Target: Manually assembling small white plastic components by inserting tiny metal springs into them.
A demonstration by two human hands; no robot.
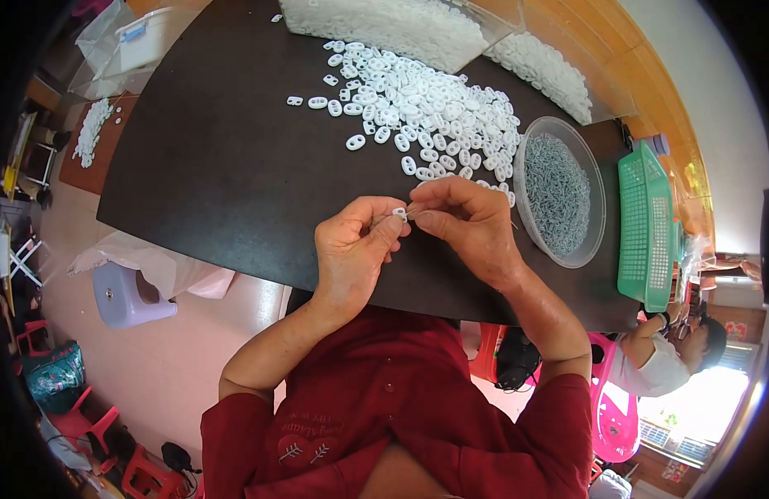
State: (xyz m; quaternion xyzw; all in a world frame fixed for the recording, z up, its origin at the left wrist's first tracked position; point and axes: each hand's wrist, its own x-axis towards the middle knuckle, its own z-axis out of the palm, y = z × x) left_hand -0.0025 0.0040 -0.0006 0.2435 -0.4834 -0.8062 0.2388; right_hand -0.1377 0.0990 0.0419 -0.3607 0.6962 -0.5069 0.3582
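Between the thumb and fingers of my left hand (348,249) is a small white oval plastic piece with two holes (399,214). My right hand (478,233) meets it from the right, thumb and forefinger pinched on a thin screw-like piece that touches or nearly touches the white one; the fingers hide most of it. Both hands are just above the near part of the dark table (226,166). Beyond them spreads a loose heap of the same white two-holed pieces (426,104). To the right of my right hand stands a round clear tub (602,200) full of small grey screws (557,195).
Clear bins of white pieces (384,29) stand at the table's far side. A green plastic basket (646,224) is at the right edge. A purple stool (123,295) stands on the floor at left. Another person (659,362) is at the right, near a pink chair (615,416).
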